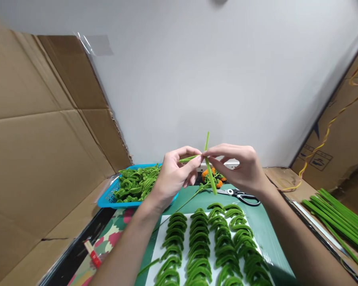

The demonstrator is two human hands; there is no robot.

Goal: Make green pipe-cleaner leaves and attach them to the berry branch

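Observation:
My left hand (180,167) pinches green pipe cleaners (210,174) where they cross, in front of the pale wall. My right hand (237,161) grips the same crossing point between thumb and fingertips. One length stands nearly upright, slanting down to the right; a shorter folded part lies across my left fingers. Below the hands, bent green pipe-cleaner pieces (199,238) lie in rows on a white sheet (156,254). Behind the upright stem is an orange pipe-cleaner flower (207,173) with a long green stem.
A blue basket (107,197) heaped with twisted green pieces (134,184) stands at the left. Black-handled scissors (241,196) lie on the green mat (271,234). Straight green pipe cleaners (340,216) lie at the right. Cardboard (47,139) walls both sides; a yellow twisted wire (328,135) hangs right.

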